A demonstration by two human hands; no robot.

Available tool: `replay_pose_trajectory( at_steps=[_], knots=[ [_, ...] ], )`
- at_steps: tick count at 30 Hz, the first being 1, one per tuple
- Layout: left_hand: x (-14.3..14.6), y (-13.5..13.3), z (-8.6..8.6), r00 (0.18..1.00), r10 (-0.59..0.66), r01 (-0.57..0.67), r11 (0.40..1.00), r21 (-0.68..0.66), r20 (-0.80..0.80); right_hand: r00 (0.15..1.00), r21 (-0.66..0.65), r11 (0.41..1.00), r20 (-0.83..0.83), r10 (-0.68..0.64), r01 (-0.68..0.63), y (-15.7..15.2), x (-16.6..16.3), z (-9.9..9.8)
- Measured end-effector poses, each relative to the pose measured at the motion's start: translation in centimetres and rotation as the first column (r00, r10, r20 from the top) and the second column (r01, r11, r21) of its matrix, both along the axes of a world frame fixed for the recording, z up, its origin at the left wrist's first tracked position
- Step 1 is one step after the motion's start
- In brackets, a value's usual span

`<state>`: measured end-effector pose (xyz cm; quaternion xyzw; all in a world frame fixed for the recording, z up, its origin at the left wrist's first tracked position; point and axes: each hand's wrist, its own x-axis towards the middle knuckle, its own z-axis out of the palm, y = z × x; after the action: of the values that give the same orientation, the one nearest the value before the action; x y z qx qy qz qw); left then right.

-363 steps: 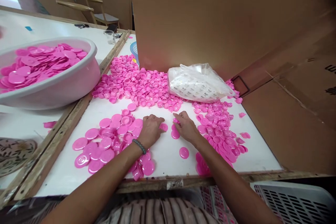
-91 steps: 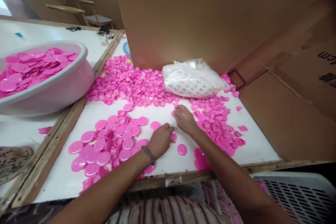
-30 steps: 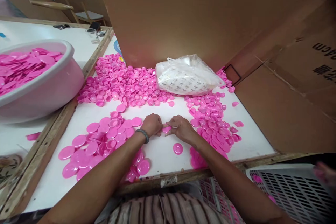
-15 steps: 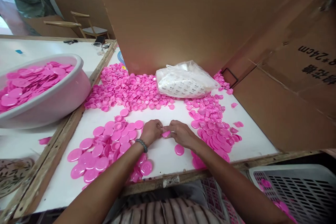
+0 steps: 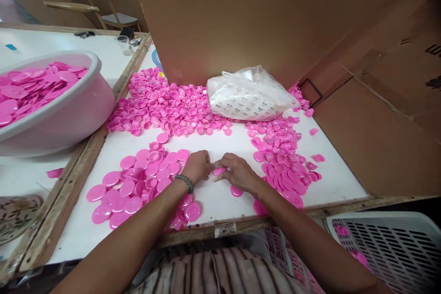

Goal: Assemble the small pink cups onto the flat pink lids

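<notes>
The right hand point(image 5: 239, 173) pinches a small pink piece point(image 5: 219, 171) between thumb and fingers; the left hand point(image 5: 199, 167) is curled up just beside it, and I cannot tell if it grips the piece too; the piece is between the two hands, over the middle of the white table point(image 5: 217, 209); one pink disc point(image 5: 236, 191) lies just by the right hand; small pink cups point(image 5: 172, 108) are piled at the back, next to a see-through bag point(image 5: 251, 96).

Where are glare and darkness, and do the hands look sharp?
Head view: a soft sheen on the cardboard panel, small highlights on the pink discs, darkness at the upper right corner; the left hand and right hand look fairly sharp.
</notes>
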<state>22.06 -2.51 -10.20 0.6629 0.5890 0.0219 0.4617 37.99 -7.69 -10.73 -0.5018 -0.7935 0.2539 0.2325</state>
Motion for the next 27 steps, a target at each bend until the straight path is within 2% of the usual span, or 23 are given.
replay_pose_trajectory(
  at_steps=[4,8,11,15,20,22,24,25,27],
  knots=[
    [0.0,0.0,0.1,1.000,-0.019,0.019,1.000,0.006,0.016,0.992,-0.014,0.993,-0.048,-0.114,0.113,-0.7,-0.6,-0.5],
    [-0.3,-0.8,0.1,0.984,0.043,-0.036,0.998,-0.044,0.172,0.963,-0.045,0.969,-0.108,-0.245,0.242,-1.1,-0.8,-0.8],
    [-0.7,-1.4,-0.4,0.971,0.077,-0.059,0.995,-0.085,0.225,0.954,-0.171,0.966,-0.197,-0.228,0.196,-1.1,-0.4,-1.0],
    [-0.9,-1.4,-0.6,0.972,0.124,-0.094,0.984,-0.155,0.201,0.926,-0.310,0.938,-0.286,-0.246,0.154,-0.8,0.0,-1.3],
    [-0.7,-1.0,0.3,0.994,0.046,-0.033,0.990,-0.139,0.096,0.951,-0.245,0.953,-0.202,-0.233,0.181,-1.0,-0.1,-1.2],
    [-0.7,-1.3,0.9,1.000,-0.015,0.016,0.999,-0.029,0.007,0.966,-0.190,0.962,-0.132,-0.221,0.194,-1.8,0.3,-0.8],
    [-0.6,-2.1,1.3,0.995,-0.052,0.067,0.981,0.182,-0.085,0.972,-0.157,0.963,-0.051,-0.229,0.218,-3.1,1.1,-0.5],
    [-0.5,-2.6,1.4,0.991,-0.065,0.099,0.943,0.317,-0.117,0.971,-0.148,0.961,-0.008,-0.239,0.235,-3.9,1.6,-0.3],
    [-0.3,-3.6,1.4,0.981,-0.123,0.188,0.805,0.562,-0.151,0.967,-0.154,0.955,0.070,-0.244,0.252,-5.3,2.4,0.0]
  ],
)
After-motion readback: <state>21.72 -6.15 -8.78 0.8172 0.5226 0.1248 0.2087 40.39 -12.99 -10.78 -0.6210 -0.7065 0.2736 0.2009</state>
